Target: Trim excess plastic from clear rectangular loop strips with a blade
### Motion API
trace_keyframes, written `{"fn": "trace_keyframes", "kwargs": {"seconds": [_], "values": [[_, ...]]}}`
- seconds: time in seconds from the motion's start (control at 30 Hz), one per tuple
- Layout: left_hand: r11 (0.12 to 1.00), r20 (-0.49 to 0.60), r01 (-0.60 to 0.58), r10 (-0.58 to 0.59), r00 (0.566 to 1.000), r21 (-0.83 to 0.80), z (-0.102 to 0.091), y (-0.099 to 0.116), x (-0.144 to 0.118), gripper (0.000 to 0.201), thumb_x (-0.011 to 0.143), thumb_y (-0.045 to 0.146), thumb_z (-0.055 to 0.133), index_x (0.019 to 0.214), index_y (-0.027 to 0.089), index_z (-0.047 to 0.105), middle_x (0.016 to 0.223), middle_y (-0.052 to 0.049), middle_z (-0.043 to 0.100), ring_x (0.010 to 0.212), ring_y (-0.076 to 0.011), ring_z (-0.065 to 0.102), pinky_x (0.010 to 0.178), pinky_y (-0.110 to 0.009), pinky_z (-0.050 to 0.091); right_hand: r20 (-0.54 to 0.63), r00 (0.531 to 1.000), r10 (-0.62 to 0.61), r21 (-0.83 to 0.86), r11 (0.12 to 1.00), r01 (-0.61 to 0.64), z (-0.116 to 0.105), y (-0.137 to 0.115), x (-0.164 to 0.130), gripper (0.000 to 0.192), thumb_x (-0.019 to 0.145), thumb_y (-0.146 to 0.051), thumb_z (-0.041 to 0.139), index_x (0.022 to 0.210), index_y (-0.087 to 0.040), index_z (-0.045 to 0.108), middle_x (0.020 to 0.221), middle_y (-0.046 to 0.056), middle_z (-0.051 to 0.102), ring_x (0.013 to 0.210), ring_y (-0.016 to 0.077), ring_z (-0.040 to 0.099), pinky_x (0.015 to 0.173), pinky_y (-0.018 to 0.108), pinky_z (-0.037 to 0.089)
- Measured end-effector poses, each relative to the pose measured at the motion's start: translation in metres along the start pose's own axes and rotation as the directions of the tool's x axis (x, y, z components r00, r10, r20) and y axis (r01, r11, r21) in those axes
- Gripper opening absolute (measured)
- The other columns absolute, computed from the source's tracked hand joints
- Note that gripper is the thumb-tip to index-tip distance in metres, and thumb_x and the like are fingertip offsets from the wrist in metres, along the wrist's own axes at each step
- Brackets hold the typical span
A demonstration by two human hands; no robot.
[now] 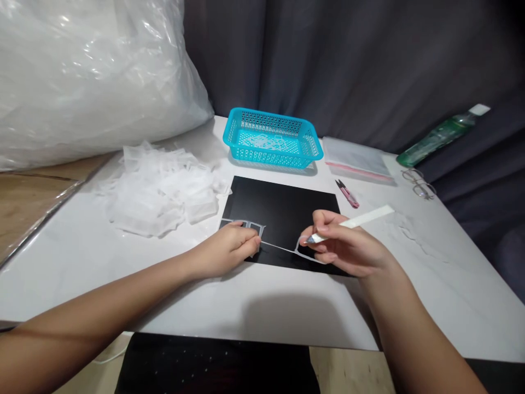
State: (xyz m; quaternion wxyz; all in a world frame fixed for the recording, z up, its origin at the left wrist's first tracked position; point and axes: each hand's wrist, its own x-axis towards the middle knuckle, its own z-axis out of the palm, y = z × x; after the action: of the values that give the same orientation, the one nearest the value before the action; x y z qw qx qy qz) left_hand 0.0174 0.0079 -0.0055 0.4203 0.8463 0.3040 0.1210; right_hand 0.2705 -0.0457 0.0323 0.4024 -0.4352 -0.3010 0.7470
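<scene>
My left hand [235, 246] is closed, thumb against curled fingers, on a thin white frame-like piece [256, 225] above the black mat [283, 205]. From that hand a narrow white strip [279, 247] runs taut to my right hand [348, 246]. The right fingers pinch a white pen-like tool [365, 217] with a dark pointed tip, directed down and left. The strip's far end also lies at those fingers; how firmly they hold it I cannot tell. To the left sits a heap of thin white translucent pieces [156, 189].
A blue plastic basket [270, 157] with white scraps stands behind the mat. Pink thread snips [348, 194], a stack of clear bags [356, 158], glasses [419, 183] and a green bottle [438, 137] lie right. A large stuffed plastic bag [94, 76] fills the back left.
</scene>
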Motion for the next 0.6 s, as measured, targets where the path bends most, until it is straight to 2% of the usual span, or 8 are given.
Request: {"fn": "trace_keyframes", "kwargs": {"seconds": [0.07,0.17,0.23,0.3,0.33,0.4,0.5,0.6], "values": [[0.994,-0.100,0.062,-0.072,0.992,-0.095,-0.003,-0.002,0.000,0.040,0.097,0.038,0.032,0.069,0.017,0.054,0.062,0.003,0.053,0.058,-0.0125,0.052,0.076,-0.032,0.048,0.029,1.000,0.004,-0.069,0.998,-0.002,-0.008,-0.005,-0.004,0.027,0.073,-0.019,0.075,0.067,-0.017,0.048,0.075,0.011,0.073,0.049,0.0062,0.041,0.039,0.014,0.017],[0.971,-0.203,0.117,-0.160,0.966,-0.210,-0.006,-0.005,0.001,0.042,0.097,0.043,0.034,0.071,0.017,0.055,0.055,0.003,0.048,0.051,-0.0120,0.048,0.052,-0.024,0.040,0.064,0.998,-0.021,-0.090,0.996,0.027,-0.013,-0.009,-0.006,0.027,0.074,-0.022,0.074,0.067,-0.019,0.048,0.074,0.010,0.073,0.048,0.0065,0.040,0.038,0.014,0.014],[0.985,-0.159,0.062,-0.088,0.983,-0.159,-0.003,-0.004,0.000,0.044,0.098,0.042,0.033,0.070,0.017,0.055,0.057,0.003,0.051,0.053,-0.0116,0.050,0.060,-0.026,0.044,0.047,0.994,-0.103,-0.031,0.994,0.104,-0.009,-0.007,-0.004,0.026,0.073,-0.022,0.073,0.067,-0.019,0.048,0.073,0.007,0.072,0.049,0.0068,0.041,0.039,0.015,0.018],[0.999,-0.066,-0.039,0.038,0.997,-0.012,0.002,-0.002,-0.001,0.043,0.098,0.040,0.036,0.069,0.017,0.058,0.061,0.003,0.055,0.059,-0.0118,0.055,0.084,-0.035,0.046,-0.003,0.984,-0.176,0.055,0.983,0.175,0.001,-0.002,-0.001,0.024,0.072,-0.022,0.073,0.067,-0.020,0.049,0.074,0.004,0.071,0.051,0.0076,0.042,0.042,0.016,0.024],[0.994,-0.029,-0.088,0.090,0.996,0.065,0.005,0.000,-0.002,0.041,0.097,0.040,0.040,0.071,0.017,0.060,0.063,0.003,0.057,0.063,-0.0122,0.056,0.095,-0.042,0.040,-0.026,0.981,-0.192,0.096,0.976,0.194,0.008,0.001,0.001,0.023,0.071,-0.022,0.073,0.067,-0.020,0.050,0.075,0.003,0.071,0.052,0.0082,0.043,0.043,0.017,0.026],[0.973,-0.008,-0.143,0.147,0.989,0.180,0.010,0.003,-0.005,0.034,0.093,0.045,0.051,0.079,0.018,0.066,0.064,0.004,0.058,0.068,-0.0139,0.058,0.104,-0.049,0.027,-0.046,0.981,-0.189,0.166,0.967,0.194,0.020,0.009,0.003,0.021,0.071,-0.021,0.071,0.067,-0.021,0.050,0.078,0.002,0.071,0.055,0.0091,0.044,0.045,0.018,0.029],[0.943,-0.083,-0.205,0.234,0.969,0.263,0.012,0.004,-0.008,0.036,0.088,0.054,0.058,0.086,0.019,0.068,0.061,0.003,0.057,0.068,-0.0155,0.058,0.099,-0.046,0.029,-0.032,0.984,-0.177,0.260,0.949,0.179,0.035,0.019,0.004,0.021,0.072,-0.021,0.071,0.067,-0.020,0.051,0.079,0.002,0.069,0.057,0.0086,0.045,0.049,0.019,0.034],[0.882,-0.205,-0.340,0.417,0.886,0.327,0.008,0.003,-0.010,0.041,0.089,0.056,0.055,0.090,0.016,0.065,0.066,0.001,0.058,0.067,-0.0149,0.055,0.083,-0.035,0.037,-0.028,0.984,-0.175,0.343,0.923,0.174,0.043,0.026,0.003,0.021,0.073,-0.021,0.070,0.067,-0.020,0.050,0.078,0.000,0.068,0.058,0.0084,0.047,0.053,0.020,0.039]]}}
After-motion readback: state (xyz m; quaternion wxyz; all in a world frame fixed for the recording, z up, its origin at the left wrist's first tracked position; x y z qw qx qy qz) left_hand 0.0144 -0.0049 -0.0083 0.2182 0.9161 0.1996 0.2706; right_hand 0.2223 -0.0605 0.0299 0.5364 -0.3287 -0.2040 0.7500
